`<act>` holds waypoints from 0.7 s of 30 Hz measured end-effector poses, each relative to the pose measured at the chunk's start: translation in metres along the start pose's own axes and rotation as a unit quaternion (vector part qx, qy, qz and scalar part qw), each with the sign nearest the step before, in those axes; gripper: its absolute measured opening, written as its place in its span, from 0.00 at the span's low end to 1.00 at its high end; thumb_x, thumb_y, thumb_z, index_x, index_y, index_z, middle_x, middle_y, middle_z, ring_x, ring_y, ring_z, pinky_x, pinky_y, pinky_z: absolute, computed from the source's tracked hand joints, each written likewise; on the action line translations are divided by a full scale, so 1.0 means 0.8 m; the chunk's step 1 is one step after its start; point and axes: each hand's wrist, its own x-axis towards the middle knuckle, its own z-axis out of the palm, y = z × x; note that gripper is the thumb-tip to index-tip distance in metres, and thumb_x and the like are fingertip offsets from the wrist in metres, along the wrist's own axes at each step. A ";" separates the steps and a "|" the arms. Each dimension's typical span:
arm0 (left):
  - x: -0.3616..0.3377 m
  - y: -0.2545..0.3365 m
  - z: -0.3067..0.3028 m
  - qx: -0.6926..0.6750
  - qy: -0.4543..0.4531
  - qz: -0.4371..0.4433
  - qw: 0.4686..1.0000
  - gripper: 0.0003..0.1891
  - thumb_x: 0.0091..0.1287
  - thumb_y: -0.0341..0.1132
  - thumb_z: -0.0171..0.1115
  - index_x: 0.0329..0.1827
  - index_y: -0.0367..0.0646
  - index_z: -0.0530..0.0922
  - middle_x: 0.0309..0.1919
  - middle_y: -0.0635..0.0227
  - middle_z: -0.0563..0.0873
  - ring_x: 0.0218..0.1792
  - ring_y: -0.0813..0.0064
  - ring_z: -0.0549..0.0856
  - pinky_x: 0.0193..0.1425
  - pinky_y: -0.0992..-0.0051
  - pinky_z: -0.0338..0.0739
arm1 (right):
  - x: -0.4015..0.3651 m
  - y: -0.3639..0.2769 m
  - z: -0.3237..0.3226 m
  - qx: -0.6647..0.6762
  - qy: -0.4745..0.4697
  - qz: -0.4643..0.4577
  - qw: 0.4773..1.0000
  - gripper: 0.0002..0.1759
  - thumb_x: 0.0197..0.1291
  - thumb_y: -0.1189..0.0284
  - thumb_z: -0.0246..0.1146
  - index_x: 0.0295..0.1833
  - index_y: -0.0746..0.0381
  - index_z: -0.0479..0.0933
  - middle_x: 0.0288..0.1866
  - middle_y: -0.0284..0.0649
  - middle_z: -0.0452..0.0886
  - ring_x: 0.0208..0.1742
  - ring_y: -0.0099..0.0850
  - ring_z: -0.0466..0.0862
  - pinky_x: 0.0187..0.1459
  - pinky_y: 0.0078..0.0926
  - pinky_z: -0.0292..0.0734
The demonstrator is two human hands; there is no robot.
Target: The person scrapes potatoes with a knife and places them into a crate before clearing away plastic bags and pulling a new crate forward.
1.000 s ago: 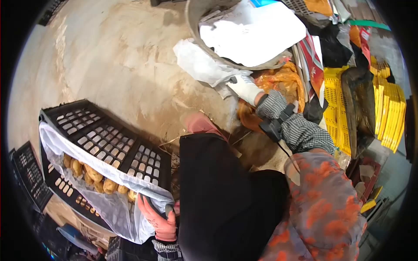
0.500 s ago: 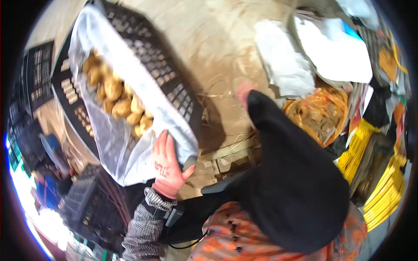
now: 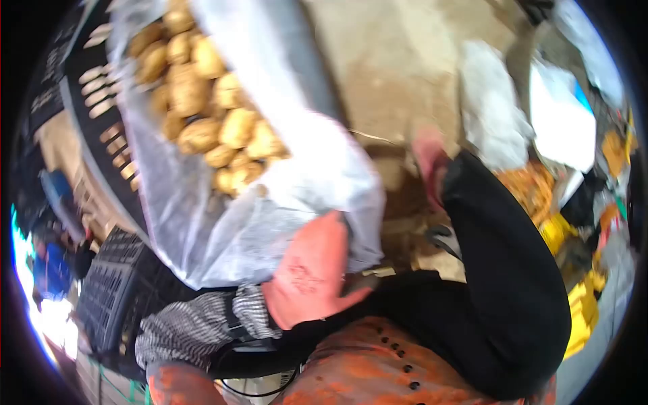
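Observation:
My left hand (image 3: 307,273), in a pink glove with dark print on its back, grips the near end of a black plastic crate (image 3: 101,128). Its fingers bend over the lined rim, partly hidden, and the thumb points off to the right. A white plastic liner (image 3: 223,239) is draped over the crate's sides and bunches up beside the hand. Inside lie many yellow-brown potatoes (image 3: 189,88), slightly blurred. My right hand is out of view.
Another dark crate (image 3: 111,290) stands at the lower left. On the right are a white plastic bag (image 3: 493,101), an orange net bag (image 3: 530,192) and yellow material (image 3: 580,310). My bent leg (image 3: 513,270) and pink shoe (image 3: 430,162) flank the crate on the dirt floor (image 3: 388,67).
The potato crate now appears larger and nearer to my body. My left hand, flatter with fingers stretched out before, has shifted right with its fingers bent over the rim.

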 end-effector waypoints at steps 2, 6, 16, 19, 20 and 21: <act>0.008 -0.004 -0.009 -0.025 -0.027 0.002 0.999 0.44 0.49 0.44 0.73 0.63 0.24 0.62 0.61 0.36 0.67 0.61 0.40 0.70 0.67 0.54 0.64 | -0.005 0.000 0.001 0.019 0.010 0.030 0.999 0.06 0.51 0.70 0.60 0.32 0.56 0.83 0.38 0.45 0.82 0.41 0.42 0.82 0.39 0.35 0.77; 0.003 -0.018 -0.004 -0.067 0.015 0.078 0.995 0.40 0.50 0.46 0.71 0.62 0.31 0.66 0.60 0.40 0.69 0.61 0.42 0.70 0.65 0.53 0.66 | -0.015 0.004 0.010 0.033 0.015 0.082 0.996 0.06 0.52 0.70 0.60 0.34 0.56 0.82 0.39 0.45 0.81 0.43 0.43 0.81 0.41 0.35 0.77; -0.004 -0.030 0.004 -0.031 0.002 0.254 0.967 0.30 0.56 0.47 0.64 0.61 0.45 0.71 0.60 0.48 0.70 0.60 0.49 0.71 0.67 0.51 0.62 | -0.036 -0.014 0.009 0.045 0.037 0.110 0.992 0.08 0.53 0.69 0.60 0.37 0.56 0.82 0.43 0.47 0.80 0.46 0.44 0.80 0.44 0.36 0.76; -0.004 -0.029 0.007 -0.004 0.004 0.257 0.966 0.30 0.56 0.46 0.64 0.62 0.45 0.71 0.61 0.49 0.69 0.59 0.48 0.71 0.67 0.51 0.62 | -0.039 -0.021 0.012 0.059 0.053 0.110 0.991 0.08 0.54 0.69 0.60 0.38 0.57 0.82 0.45 0.47 0.80 0.47 0.44 0.80 0.45 0.36 0.76; -0.004 -0.028 0.006 0.005 0.006 0.261 0.965 0.30 0.56 0.46 0.64 0.61 0.46 0.71 0.62 0.50 0.69 0.59 0.48 0.70 0.67 0.51 0.63 | -0.042 -0.023 0.014 0.067 0.058 0.112 0.990 0.08 0.54 0.69 0.60 0.39 0.57 0.82 0.45 0.47 0.80 0.47 0.44 0.80 0.45 0.36 0.76; -0.005 -0.028 0.008 0.008 0.001 0.269 0.963 0.30 0.56 0.46 0.64 0.61 0.46 0.71 0.62 0.50 0.69 0.59 0.48 0.70 0.67 0.51 0.63 | -0.047 -0.027 0.016 0.076 0.064 0.111 0.989 0.09 0.54 0.69 0.60 0.39 0.57 0.82 0.45 0.48 0.80 0.48 0.45 0.80 0.46 0.36 0.76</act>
